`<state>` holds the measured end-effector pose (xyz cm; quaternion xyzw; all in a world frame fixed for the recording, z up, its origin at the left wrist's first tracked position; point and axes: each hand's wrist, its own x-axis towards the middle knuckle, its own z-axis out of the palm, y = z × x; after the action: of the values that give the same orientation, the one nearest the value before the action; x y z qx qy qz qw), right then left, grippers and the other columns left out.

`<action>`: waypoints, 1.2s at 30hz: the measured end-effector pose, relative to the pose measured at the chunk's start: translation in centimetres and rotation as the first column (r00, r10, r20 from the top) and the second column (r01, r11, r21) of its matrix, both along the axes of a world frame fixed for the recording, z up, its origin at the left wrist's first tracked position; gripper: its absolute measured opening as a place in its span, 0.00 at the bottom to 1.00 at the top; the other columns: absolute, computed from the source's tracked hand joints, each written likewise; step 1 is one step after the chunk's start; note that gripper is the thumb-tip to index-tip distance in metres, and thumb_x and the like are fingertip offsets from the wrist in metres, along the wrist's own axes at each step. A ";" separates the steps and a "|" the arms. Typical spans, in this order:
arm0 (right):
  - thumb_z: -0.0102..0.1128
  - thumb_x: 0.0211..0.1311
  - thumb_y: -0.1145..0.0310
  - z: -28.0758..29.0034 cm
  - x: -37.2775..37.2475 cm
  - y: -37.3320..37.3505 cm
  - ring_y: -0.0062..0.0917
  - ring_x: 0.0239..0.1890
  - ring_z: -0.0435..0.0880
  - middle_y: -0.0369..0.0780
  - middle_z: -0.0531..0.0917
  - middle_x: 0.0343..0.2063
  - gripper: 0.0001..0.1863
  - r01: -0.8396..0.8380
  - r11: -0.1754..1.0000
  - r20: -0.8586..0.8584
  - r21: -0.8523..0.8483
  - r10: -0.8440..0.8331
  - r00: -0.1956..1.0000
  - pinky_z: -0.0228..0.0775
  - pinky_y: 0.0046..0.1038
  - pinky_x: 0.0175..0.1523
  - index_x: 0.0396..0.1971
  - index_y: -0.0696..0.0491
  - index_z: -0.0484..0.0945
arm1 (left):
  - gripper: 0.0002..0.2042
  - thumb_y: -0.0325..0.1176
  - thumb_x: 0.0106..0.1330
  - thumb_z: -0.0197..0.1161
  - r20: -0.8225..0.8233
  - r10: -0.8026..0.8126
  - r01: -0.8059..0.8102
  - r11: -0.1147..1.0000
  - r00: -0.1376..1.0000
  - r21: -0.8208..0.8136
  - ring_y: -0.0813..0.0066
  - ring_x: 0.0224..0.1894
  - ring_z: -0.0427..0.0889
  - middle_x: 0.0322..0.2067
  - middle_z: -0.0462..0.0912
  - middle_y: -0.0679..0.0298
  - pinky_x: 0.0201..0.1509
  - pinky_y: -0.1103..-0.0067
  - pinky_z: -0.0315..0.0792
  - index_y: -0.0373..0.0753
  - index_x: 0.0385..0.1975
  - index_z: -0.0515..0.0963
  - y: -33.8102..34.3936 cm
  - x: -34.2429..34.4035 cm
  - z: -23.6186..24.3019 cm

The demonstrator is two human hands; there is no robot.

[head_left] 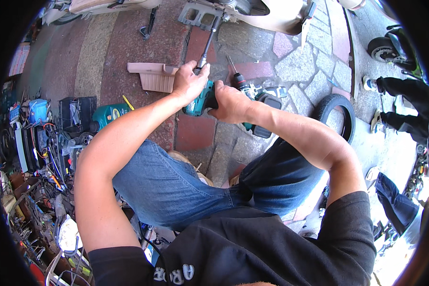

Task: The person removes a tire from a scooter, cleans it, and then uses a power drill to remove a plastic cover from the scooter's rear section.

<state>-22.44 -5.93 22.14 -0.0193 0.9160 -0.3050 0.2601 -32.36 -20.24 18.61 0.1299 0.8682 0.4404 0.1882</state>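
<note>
I crouch over a paved floor holding a teal cordless drill (201,101). My right hand (229,102) grips its handle. My left hand (189,81) wraps the front end by the chuck. A long dark extension bit (209,44) runs from the drill up to the underside of a beige scooter (252,12). A second teal drill (260,93) with a screwdriver bit lies on the pavement just right of my hands.
A beige plastic panel (153,75) lies left of my hands. A tyre (337,112) rests on the stones at right. A black crate (77,113), a green can (108,114) and tangled tools and cables (38,157) crowd the left. Another person's legs (405,102) stand at far right.
</note>
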 end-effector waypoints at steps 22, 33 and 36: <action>0.73 0.52 0.59 -3.3 -3.4 0.1 0.49 0.42 0.87 0.57 0.86 0.34 0.30 0.077 0.993 -0.108 0.091 -0.067 0.992 0.81 0.44 0.46 0.43 0.67 0.71 | 0.17 0.46 0.65 0.65 -0.011 0.008 -0.008 1.000 1.000 -0.019 0.51 0.33 0.86 0.28 0.85 0.47 0.39 0.64 0.75 0.35 0.32 0.82 1.3 -4.2 -3.9; 0.74 0.51 0.56 -4.6 -4.2 -0.6 0.49 0.41 0.87 0.58 0.85 0.33 0.33 0.191 0.979 -0.057 0.067 -0.188 0.981 0.80 0.43 0.45 0.45 0.68 0.72 | 0.17 0.46 0.64 0.67 -0.090 -0.009 0.004 0.998 0.996 -0.059 0.49 0.33 0.86 0.27 0.85 0.47 0.39 0.63 0.75 0.34 0.30 0.81 1.4 -4.9 -3.7; 0.74 0.51 0.56 -4.9 -4.3 -0.6 0.49 0.43 0.87 0.58 0.85 0.35 0.29 0.141 0.990 -0.081 0.018 -0.139 0.987 0.80 0.43 0.48 0.42 0.66 0.75 | 0.18 0.46 0.64 0.69 -0.115 -0.007 -0.005 0.994 0.993 -0.106 0.48 0.33 0.86 0.26 0.84 0.47 0.38 0.61 0.75 0.34 0.30 0.81 1.4 -5.2 -4.0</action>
<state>-26.75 -6.53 17.23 0.0359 0.9281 -0.3108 0.2017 -37.54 -18.81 14.64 0.1454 0.8998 0.3853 0.1444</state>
